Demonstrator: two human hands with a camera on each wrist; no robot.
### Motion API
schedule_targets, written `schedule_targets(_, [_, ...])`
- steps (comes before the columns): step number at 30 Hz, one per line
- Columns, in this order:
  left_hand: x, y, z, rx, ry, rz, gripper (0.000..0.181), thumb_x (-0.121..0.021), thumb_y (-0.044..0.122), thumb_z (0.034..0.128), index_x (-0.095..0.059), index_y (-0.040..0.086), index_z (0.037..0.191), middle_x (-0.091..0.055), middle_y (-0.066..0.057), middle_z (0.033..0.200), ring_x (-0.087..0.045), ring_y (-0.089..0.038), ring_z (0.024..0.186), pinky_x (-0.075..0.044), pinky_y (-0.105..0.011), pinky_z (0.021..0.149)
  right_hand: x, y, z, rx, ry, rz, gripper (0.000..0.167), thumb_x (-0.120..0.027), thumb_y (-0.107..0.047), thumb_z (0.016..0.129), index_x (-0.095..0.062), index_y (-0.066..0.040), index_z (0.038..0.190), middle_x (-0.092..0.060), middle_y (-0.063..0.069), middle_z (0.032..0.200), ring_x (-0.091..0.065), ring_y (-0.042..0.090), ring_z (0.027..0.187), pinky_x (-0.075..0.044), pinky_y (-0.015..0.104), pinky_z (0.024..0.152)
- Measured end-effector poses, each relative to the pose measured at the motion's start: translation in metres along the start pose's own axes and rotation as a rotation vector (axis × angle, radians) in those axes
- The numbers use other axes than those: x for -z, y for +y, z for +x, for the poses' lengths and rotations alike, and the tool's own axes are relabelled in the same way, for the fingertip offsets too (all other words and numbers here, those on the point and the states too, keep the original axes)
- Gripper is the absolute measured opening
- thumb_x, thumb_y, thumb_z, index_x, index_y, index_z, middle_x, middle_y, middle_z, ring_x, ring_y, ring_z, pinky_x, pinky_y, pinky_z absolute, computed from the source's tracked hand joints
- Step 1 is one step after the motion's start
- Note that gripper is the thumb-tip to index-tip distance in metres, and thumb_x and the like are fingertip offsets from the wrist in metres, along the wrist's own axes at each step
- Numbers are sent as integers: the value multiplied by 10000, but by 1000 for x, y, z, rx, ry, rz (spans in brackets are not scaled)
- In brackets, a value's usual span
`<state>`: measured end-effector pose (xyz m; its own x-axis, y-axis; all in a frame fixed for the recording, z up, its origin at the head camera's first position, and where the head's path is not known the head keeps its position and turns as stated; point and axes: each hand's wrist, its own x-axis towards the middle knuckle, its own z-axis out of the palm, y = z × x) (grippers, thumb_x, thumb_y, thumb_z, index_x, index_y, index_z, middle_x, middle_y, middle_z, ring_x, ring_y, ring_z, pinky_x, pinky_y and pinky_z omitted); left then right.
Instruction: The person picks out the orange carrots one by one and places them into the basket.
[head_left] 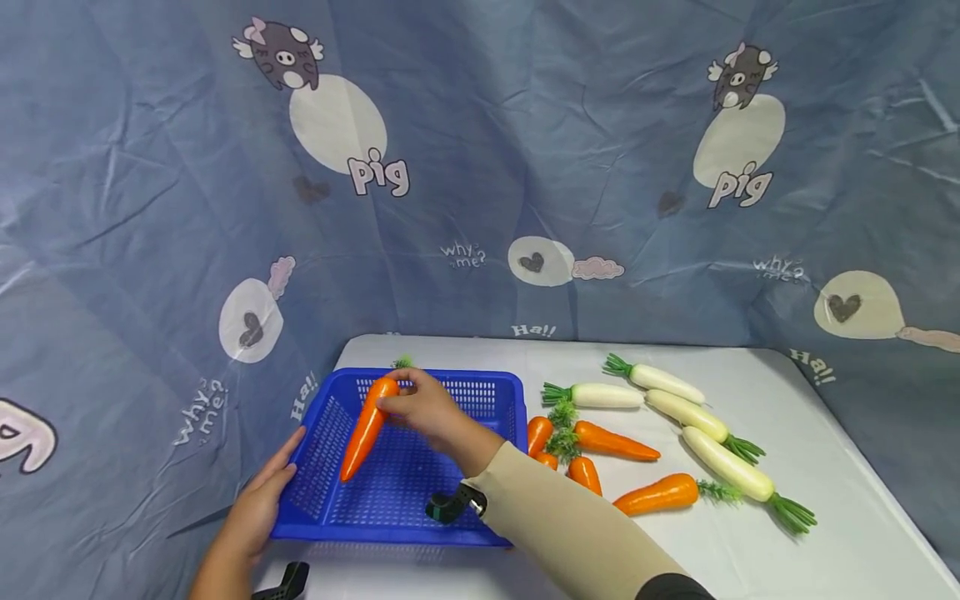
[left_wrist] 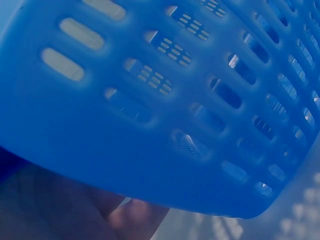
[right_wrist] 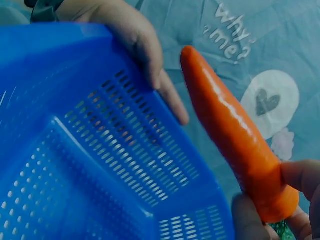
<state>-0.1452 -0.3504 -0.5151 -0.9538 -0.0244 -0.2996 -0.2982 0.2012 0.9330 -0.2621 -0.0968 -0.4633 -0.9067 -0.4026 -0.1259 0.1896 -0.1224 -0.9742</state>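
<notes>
In the head view my right hand pinches an orange carrot near its thick top end, above the blue plastic basket. The carrot's tip points down toward the near left; its green leaves show behind the hand. My left hand holds the basket's left rim, thumb at the edge and fingers along the outer side. The right wrist view shows the carrot close up between thumb and fingers. Through the left wrist view, the slotted basket wall covers most of the hand.
Right of the basket lie several carrots, some partly behind its wall. Farther right are several white radishes with green tops. All rest on a white table. A blue printed cloth hangs behind and at the sides.
</notes>
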Motion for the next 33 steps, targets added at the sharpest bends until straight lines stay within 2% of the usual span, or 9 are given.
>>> schedule_targets(4, [-1,-1,-1,-11,-2,-7,558,-191,237,1155,-93,353,1691,24,-120,1766,-315,-318,1393,-482,-284,899,-3,9,2,-46,-13,28,388,-733,37,903,-630,-25,1271,-672,142,1071,-732,260,940,-587,505,917])
schedule_targets(9, [-2,-1,0,-19,-7,-10,553,-206,268,1155,-102,382,1686,55,-105,1767,-229,-354,1473,-450,-260,912,-6,18,6,-88,17,-15,337,-725,55,900,-630,-30,1212,-683,133,1072,-742,272,919,-603,480,883])
schedule_targets(11, [-3,-1,-1,-29,-6,-5,553,-203,255,1155,-105,353,1691,34,-134,1764,-276,-352,1442,-462,-273,914,-9,21,6,-101,9,-18,318,-721,64,899,-630,-28,1189,-684,133,1078,-740,278,922,-608,477,872])
schedule_targets(15, [-1,-4,-2,-32,4,2,553,-206,240,1155,-110,314,1695,-5,-172,1756,-449,-244,1286,-501,-294,892,-13,26,6,-134,-32,-19,316,-721,69,903,-628,-46,1182,-683,130,1080,-735,284,937,-600,498,889])
schedule_targets(19, [0,-5,-1,-31,8,-18,555,-214,233,1154,-119,314,1695,-28,-181,1750,-510,-145,1145,-539,-344,859,-14,31,8,-168,-34,-35,293,-718,63,919,-624,-54,1170,-672,131,1085,-734,300,955,-588,520,910])
schedule_targets(23, [1,-5,-3,-44,8,-2,554,-216,237,1154,-118,303,1696,-23,-175,1752,-475,-92,1166,-517,-309,876,-13,35,9,-199,-23,-62,266,-714,60,930,-620,-50,1154,-659,145,1100,-728,315,969,-580,536,920])
schedule_targets(27, [1,-5,-6,-66,8,10,553,-231,256,1154,-128,293,1696,-10,-171,1755,-394,-50,1214,-459,-218,897,-14,34,7,-204,-35,-98,289,-717,51,931,-611,-59,1175,-648,156,1115,-728,310,962,-576,539,924])
schedule_targets(30, [0,-5,-6,-86,4,5,551,-241,262,1156,-139,275,1697,-21,-171,1754,-349,-66,1265,-417,-171,905,-15,34,5,-205,-40,-100,310,-708,60,931,-606,-54,1201,-642,158,1120,-733,306,960,-580,523,924])
schedule_targets(33, [0,-5,-4,-78,5,7,551,-244,260,1155,-142,278,1696,-30,-169,1755,-312,-152,1352,-398,-157,907,-14,35,3,-203,-46,-95,329,-687,78,933,-609,-37,1232,-649,151,1114,-740,305,967,-574,526,936])
